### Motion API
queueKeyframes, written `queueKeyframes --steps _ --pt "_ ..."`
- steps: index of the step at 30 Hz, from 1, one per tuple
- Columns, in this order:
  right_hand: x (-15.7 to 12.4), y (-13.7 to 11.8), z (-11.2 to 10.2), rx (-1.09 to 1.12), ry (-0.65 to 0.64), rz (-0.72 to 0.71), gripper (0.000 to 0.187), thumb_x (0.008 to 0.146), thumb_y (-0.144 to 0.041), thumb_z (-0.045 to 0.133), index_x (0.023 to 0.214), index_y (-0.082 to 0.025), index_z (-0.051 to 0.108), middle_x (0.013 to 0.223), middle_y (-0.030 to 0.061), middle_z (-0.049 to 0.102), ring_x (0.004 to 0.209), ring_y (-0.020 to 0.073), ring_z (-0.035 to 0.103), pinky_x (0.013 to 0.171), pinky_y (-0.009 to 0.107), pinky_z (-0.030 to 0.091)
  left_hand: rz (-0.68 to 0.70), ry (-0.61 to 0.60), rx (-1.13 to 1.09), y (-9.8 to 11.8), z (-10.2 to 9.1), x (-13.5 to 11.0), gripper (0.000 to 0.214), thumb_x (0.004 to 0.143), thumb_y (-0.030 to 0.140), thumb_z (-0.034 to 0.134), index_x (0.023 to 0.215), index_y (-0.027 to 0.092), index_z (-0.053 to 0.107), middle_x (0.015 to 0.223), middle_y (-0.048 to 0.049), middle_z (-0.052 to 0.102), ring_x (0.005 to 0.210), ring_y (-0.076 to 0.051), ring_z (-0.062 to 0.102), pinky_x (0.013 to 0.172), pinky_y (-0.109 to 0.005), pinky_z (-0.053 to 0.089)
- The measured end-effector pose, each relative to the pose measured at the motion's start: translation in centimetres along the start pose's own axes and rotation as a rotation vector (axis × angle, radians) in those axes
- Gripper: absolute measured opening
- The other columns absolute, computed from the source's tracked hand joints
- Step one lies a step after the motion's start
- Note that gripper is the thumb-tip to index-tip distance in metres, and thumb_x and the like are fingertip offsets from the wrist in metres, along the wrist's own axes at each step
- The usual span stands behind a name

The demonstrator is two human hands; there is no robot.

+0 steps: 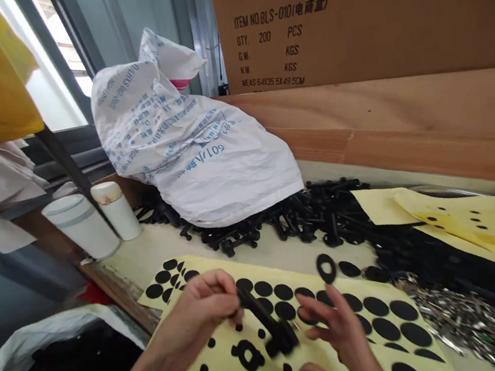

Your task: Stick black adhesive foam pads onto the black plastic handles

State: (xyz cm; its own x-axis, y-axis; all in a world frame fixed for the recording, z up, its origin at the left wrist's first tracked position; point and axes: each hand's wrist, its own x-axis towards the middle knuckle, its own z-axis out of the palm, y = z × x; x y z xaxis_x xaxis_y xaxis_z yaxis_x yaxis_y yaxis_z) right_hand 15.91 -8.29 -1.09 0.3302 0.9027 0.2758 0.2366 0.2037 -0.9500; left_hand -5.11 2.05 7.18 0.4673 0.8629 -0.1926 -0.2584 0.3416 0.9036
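My left hand (208, 314) is closed around one end of a black plastic part (267, 324), a bar with a thick foot. My right hand (337, 335) hovers just right of the part's foot with fingers spread and nothing in them. Both hands are above a yellow backing sheet (387, 328) covered with black round adhesive pads. A loose black ring pad (326, 267) lies at the sheet's far edge.
A heap of black plastic parts (316, 216) lies beyond, under a white woven sack (196, 149). Used yellow sheets (477, 217) and shiny metal clips (458, 309) are at right. Two white containers (96, 222) stand at left. Cardboard boxes (366, 15) rise behind.
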Motion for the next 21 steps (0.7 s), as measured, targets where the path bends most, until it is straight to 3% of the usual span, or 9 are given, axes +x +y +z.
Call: queueKeyframes --steps 2,5,8,11,13,16,18,21 --pt "0.2 -0.9 0.9 0.052 -0.088 0.066 0.073 0.078 -0.026 0.056 0.144 -0.029 0.025 0.113 0.0053 0.066 0.100 0.0221 0.063 0.086 0.036 0.048 -0.078 -0.067 -0.215 -1.9 2.3 0.4 0.013 0.067 0.014 0.075 0.069 0.015 0.061 0.060 0.0022 0.057 0.055 -0.009 0.053 0.057 -0.021 0.041" --pt "0.3 -1.3 1.0 0.012 0.005 0.135 0.068 0.080 -0.026 0.055 0.142 -0.025 0.028 0.103 0.0046 0.068 0.097 0.0211 0.065 0.088 0.035 0.048 -0.094 0.037 -0.402 -5.2 4.7 1.4 0.014 0.071 0.022 0.076 0.078 0.016 0.066 0.072 -0.0003 0.062 0.063 -0.010 0.057 0.063 -0.023 0.044" --pt "0.2 -0.9 0.8 -0.151 0.143 0.144 0.066 0.080 -0.030 0.058 0.141 -0.026 0.032 0.107 0.0049 0.069 0.103 0.0253 0.064 0.086 0.037 0.049 -0.122 0.098 -0.350 -8.1 6.7 1.6 0.027 0.073 0.032 0.076 0.095 0.019 0.068 0.091 -0.0059 0.068 0.074 -0.014 0.061 0.067 -0.026 0.047" --pt "0.0 -0.6 0.9 -0.219 0.141 0.061 0.058 0.083 -0.029 0.056 0.138 -0.030 0.039 0.115 0.0033 0.067 0.106 0.0256 0.062 0.088 0.038 0.049 -0.124 0.060 -0.278 -9.4 8.2 1.3 0.029 0.075 0.030 0.074 0.100 0.017 0.068 0.096 -0.0091 0.069 0.080 -0.018 0.063 0.072 -0.028 0.048" --pt "0.0 -0.8 0.6 -0.166 0.138 0.031 0.057 0.083 -0.030 0.057 0.138 -0.031 0.039 0.122 0.0030 0.064 0.108 0.0241 0.060 0.088 0.037 0.048 -0.114 0.074 -0.287 -9.5 8.4 1.3 0.025 0.079 0.030 0.070 0.099 0.017 0.069 0.094 -0.0095 0.070 0.081 -0.018 0.063 0.072 -0.027 0.049" --pt "0.5 -1.5 -0.9 -0.009 0.257 0.133 0.046 0.083 -0.038 0.060 0.127 -0.029 0.049 0.120 0.0038 0.062 0.101 0.0210 0.060 0.083 0.032 0.048 -0.118 0.120 -0.263 -9.4 7.8 1.7 0.023 0.081 0.030 0.068 0.097 0.014 0.068 0.091 -0.0100 0.070 0.074 -0.016 0.063 0.063 -0.025 0.049" --pt "0.9 -1.8 -2.2 0.084 0.377 0.257 0.025 0.081 -0.042 0.063 0.100 -0.026 0.062 0.098 0.0014 0.065 0.087 0.0174 0.059 0.078 0.027 0.046 -0.145 0.141 -0.226 -9.6 7.2 2.0 0.026 0.080 0.032 0.067 0.099 0.014 0.066 0.092 -0.0103 0.070 0.067 -0.016 0.064 0.057 -0.024 0.048" --pt "1.3 -1.8 -3.4 0.237 0.271 0.438 0.027 0.077 -0.046 0.067 0.068 -0.022 0.059 0.065 -0.0031 0.052 0.066 0.0133 0.047 0.063 0.023 0.040 -0.177 0.137 -0.170 -10.2 6.8 2.3 0.029 0.081 0.036 0.065 0.101 0.015 0.064 0.089 -0.0096 0.070 0.060 -0.015 0.064 0.053 -0.023 0.048"
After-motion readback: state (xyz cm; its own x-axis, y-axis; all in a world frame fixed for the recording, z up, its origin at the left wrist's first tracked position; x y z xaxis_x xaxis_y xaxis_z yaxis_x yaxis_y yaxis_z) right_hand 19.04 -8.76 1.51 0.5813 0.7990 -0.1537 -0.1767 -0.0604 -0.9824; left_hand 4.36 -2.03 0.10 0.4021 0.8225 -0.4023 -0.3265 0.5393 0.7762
